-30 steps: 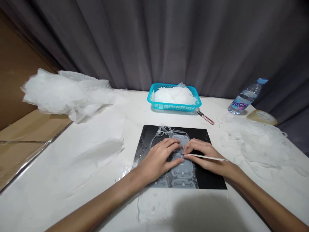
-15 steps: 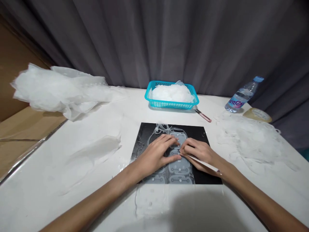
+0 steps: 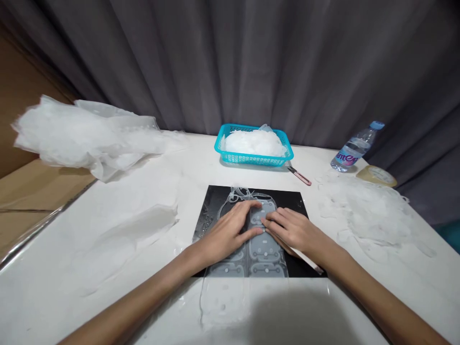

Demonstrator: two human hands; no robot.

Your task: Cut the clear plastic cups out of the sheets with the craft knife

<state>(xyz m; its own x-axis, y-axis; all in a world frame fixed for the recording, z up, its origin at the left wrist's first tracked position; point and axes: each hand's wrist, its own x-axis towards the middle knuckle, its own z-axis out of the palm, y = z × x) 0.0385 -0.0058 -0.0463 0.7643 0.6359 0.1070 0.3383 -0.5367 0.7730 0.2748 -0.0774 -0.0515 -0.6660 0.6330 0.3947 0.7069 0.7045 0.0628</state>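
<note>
A clear, soft plastic sheet of rounded moulded panels (image 3: 266,244) lies across a black mat (image 3: 293,201) and hangs past its near edge. My left hand (image 3: 230,225) rests on the sheet, thumb and fingers apart, holding nothing. Close beside its thumb, my right hand (image 3: 293,230) grips a thin white pen-like tool (image 3: 307,261). Its rear end sticks out below the palm, while the tip is hidden under the fingers at the panels. Loose stringy trimmings (image 3: 239,193) lie at the sheet's far end.
Behind the mat stands a turquoise basket (image 3: 253,160) full of white translucent pieces, with thread snips (image 3: 300,176) beside it. To the right are a water bottle (image 3: 354,151), a tape roll (image 3: 377,176) and a clear plastic heap (image 3: 377,211). Crumpled translucent sheets (image 3: 86,136) lie at left.
My right fingers have slid slightly left and toward me on the panels, and the tool's rear end has dropped lower. My left fingers have bunched closer together. The view has shifted slightly.
</note>
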